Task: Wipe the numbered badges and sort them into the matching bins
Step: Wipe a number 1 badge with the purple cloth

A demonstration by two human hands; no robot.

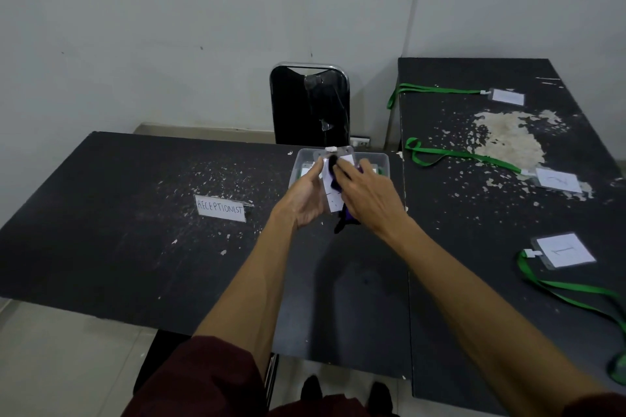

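My left hand (306, 195) holds a clear-sleeved white badge (332, 198) upright above the dark table. My right hand (367, 195) presses a dark purple cloth (345, 218) against the badge face; the cloth hangs below my fingers. Behind the badge a clear plastic bin (381, 159) sits at the table's far edge with other badges and green lanyards inside. On the right table lie three badges with green lanyards: one marked 1 (564, 250), one marked 2 (557, 179), and a far one (507, 96) whose number I cannot read.
A white sign reading RECEPTIONIST (221, 208) stands left of my hands. A black chair (309, 105) sits behind the table by the wall. The right table (474, 213) has a large patch of peeled surface (508, 135). A narrow gap separates both tables.
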